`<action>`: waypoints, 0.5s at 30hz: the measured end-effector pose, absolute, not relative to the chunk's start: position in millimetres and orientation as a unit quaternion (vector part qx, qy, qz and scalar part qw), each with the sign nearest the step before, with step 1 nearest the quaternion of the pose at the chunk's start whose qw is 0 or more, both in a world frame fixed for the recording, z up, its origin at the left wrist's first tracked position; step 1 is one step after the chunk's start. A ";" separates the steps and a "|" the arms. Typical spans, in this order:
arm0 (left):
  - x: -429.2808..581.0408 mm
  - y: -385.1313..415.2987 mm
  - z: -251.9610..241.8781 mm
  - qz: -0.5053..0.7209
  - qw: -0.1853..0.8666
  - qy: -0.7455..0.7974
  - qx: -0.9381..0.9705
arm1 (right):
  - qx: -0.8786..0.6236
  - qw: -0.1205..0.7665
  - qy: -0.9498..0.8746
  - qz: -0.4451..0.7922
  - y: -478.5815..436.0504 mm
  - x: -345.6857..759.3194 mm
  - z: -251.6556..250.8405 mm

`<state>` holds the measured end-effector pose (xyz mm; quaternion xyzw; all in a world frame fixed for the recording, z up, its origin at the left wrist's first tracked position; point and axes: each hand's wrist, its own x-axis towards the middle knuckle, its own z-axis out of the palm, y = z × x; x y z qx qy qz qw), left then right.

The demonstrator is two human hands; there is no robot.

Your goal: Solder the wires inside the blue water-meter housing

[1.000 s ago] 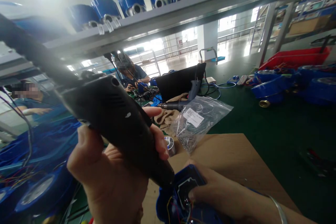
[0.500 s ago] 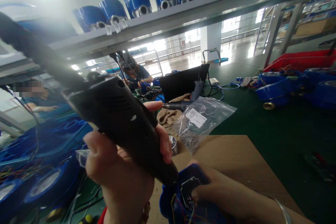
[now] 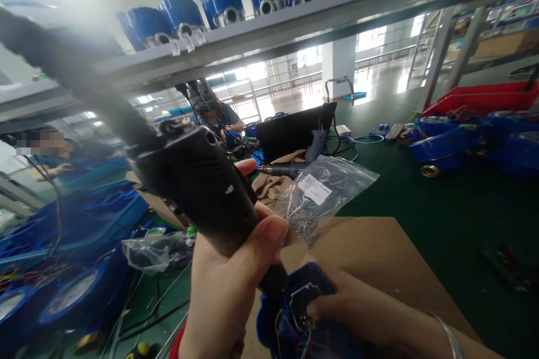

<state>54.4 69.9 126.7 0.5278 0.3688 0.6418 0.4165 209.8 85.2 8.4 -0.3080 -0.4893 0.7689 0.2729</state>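
Observation:
My left hand [image 3: 236,261] is wrapped round a black electric screwdriver [image 3: 197,185], its thumb lying across the lower body. A thick black cord leaves its upper end, and the narrow lower end reaches the rim of a blue meter housing [image 3: 265,328]. The screwdriver's tip is hidden. My right hand [image 3: 337,297], with a bracelet at the wrist, grips the housing from the right. Its thumb presses on a black part [image 3: 301,303] inside, beside loose red, yellow and white wires. The housing rests over a brown cardboard sheet [image 3: 370,247].
A clear bag of small metal parts [image 3: 320,196] lies behind the cardboard, near a heat gun [image 3: 290,168] on a cloth. Blue housings [image 3: 442,148] stand at right by a red bin [image 3: 480,101]. A shelf [image 3: 269,28] crosses above. Two people sit beyond the bench.
My left hand has shifted its grip: the thumb has moved right and across the screwdriver. The screwdriver's upper body has moved slightly right. My right hand and the housing look unmoved.

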 end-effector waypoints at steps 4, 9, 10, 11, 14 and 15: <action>54.4 70.0 126.2 0.623 0.420 0.376 0.543 | -0.323 0.271 -0.503 0.754 82.9 210.3 12.0; 55.0 67.4 124.6 0.625 0.395 0.406 0.537 | -0.328 0.274 -0.492 0.759 82.1 209.7 14.0; 55.2 66.9 124.8 0.619 0.380 0.416 0.547 | -0.326 0.274 -0.491 0.760 82.0 209.9 13.6; 55.2 66.4 125.7 0.611 0.360 0.430 0.559 | -0.325 0.273 -0.491 0.761 81.9 210.2 12.9; 51.5 65.5 132.1 0.613 0.308 0.447 0.574 | -0.329 0.267 -0.487 0.763 81.6 211.5 9.9; 48.2 65.2 135.4 0.646 0.289 0.428 0.563 | -0.331 0.266 -0.486 0.764 81.5 211.9 8.8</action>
